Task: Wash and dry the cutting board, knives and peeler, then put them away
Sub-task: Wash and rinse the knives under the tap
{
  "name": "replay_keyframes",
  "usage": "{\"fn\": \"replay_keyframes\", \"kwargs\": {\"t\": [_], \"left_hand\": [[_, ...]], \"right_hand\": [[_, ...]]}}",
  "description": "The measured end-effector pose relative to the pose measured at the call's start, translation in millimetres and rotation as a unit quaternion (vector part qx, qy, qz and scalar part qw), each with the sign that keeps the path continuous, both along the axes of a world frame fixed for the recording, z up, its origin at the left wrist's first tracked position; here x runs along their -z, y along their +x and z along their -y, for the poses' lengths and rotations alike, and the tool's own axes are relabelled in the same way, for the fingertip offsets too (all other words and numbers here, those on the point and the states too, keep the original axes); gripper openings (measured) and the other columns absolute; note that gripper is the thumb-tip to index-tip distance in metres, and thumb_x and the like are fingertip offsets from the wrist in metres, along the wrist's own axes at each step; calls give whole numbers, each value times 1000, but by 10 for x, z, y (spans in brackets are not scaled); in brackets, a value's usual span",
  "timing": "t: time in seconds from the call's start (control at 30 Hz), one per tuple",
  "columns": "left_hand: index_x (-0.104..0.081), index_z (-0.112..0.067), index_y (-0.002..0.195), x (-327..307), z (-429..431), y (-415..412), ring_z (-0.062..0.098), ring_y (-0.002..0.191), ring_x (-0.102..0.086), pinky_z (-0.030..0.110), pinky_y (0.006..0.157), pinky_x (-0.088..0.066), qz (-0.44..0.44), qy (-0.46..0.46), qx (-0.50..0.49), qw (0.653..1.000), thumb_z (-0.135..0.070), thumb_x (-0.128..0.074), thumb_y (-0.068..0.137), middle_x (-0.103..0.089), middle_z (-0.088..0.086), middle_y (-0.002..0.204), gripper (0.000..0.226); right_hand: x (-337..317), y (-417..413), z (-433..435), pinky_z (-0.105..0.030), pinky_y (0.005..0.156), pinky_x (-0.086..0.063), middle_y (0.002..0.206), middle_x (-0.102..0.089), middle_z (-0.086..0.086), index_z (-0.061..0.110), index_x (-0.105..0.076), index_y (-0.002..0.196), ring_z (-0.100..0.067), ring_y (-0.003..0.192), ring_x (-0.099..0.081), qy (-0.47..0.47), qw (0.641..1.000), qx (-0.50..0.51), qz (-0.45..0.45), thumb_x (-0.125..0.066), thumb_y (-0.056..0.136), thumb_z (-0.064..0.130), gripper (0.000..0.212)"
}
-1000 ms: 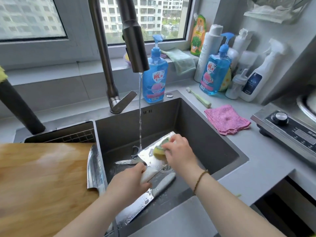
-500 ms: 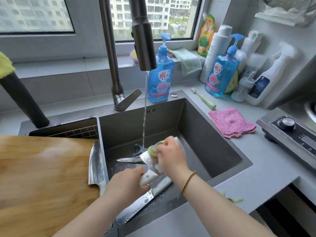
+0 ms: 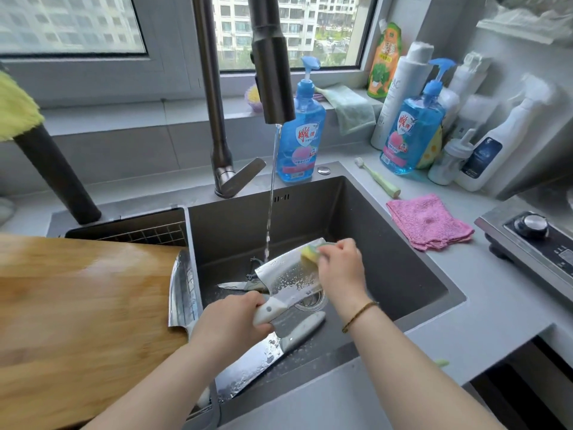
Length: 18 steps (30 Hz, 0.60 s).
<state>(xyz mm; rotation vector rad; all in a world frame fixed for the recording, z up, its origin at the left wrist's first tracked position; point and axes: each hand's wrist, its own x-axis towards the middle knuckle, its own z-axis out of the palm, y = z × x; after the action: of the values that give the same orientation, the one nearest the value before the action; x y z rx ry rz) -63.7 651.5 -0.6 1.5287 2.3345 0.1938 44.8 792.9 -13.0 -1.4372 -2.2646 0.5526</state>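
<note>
Fingers (image 3: 256,301) of a person's left hand (image 3: 231,321) curl round the white handle of a cleaver (image 3: 288,276), holding its soapy blade tilted above the drain (image 3: 310,301) of a dark sink (image 3: 387,243). Just beyond, the fingertips (image 3: 329,248) of the right hand (image 3: 341,271) pinch a yellow-and-green sponge (image 3: 311,253) pressed against the blade's far end, so the cleaver spans the gap between both hands. Beneath the left hand a second cleaver (image 3: 248,367) lies wet against the sink's near wall, its pale handle pointing toward the drain. A third blade (image 3: 183,290) rests at the edge of the wooden cutting board (image 3: 77,321) to the left. Behind the held cleaver a small knife (image 3: 231,286) lies on the sink floor, and a thin stream (image 3: 270,212) from the faucet (image 3: 273,72) falls just beside the blade's left corner. Farther back, a pink cloth (image 3: 429,223) lies on the counter (image 3: 496,305), and blue soap bottles (image 3: 302,135) stand below the window (image 3: 294,26).
</note>
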Motion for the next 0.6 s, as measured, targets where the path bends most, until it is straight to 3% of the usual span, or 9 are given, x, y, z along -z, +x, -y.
{"fn": "replay_keyframes", "kwargs": {"t": [0.1, 0.17, 0.23, 0.3, 0.47, 0.6], "left_hand": [[-43, -29, 128, -3, -9, 0, 15, 110, -55, 25, 84, -41, 1, -2, -6, 1000, -48, -49, 88, -58, -7, 121, 45], [-43, -29, 128, -1, -20, -24, 15, 109, -55, 25, 83, -41, 7, 0, -11, 1000, -48, -49, 88, -58, -7, 121, 45], [-45, -28, 127, -8, -18, -58, 15, 107, -55, 25, 81, -41, 10, 0, -13, 1000, -47, -50, 88, -59, -6, 119, 43], [-46, -28, 125, -11, -11, -96, 15, 105, -56, 24, 79, -41, 9, 4, -13, 1000, -47, -50, 89, -59, -7, 118, 41], [-51, -27, 118, -11, -58, -221, 15, 96, -58, 24, 75, -42, 42, 11, -45, 998, -45, -54, 86, -61, -7, 107, 37], [-52, -28, 117, -10, -146, -338, 13, 89, -57, 22, 70, -41, 62, 14, -72, 995, -44, -56, 86, -63, -7, 107, 36]], "right_hand": [[-25, -99, 347, -21, 83, -36, 104, -40, -5, 9, -63, 111, -16, 96, -39, 25, 985, -170, 6, -43, 94, 15, 27], [-57, -131, 469, -26, 79, -39, 101, -44, -11, 7, -68, 104, -26, 100, -45, 24, 976, -215, -9, -46, 91, 13, 26], [-36, -108, 214, -25, 81, -37, 100, -47, -14, 4, -69, 102, -31, 99, -48, 15, 994, -105, -23, -49, 89, 9, 25], [-65, -47, 47, -20, 83, -31, 112, -46, -11, 7, -65, 111, -26, 106, -43, -7, 1000, -20, -10, -46, 92, 11, 27], [-37, -242, 290, -17, 83, -31, 100, -37, -2, 9, -65, 111, -19, 98, -39, 1, 981, -191, -19, -52, 90, 16, 26], [-54, -392, -158, -22, 93, -33, 118, -42, -6, 13, -64, 113, -23, 113, -39, -43, 998, -38, -17, -52, 91, 21, 27]]}}
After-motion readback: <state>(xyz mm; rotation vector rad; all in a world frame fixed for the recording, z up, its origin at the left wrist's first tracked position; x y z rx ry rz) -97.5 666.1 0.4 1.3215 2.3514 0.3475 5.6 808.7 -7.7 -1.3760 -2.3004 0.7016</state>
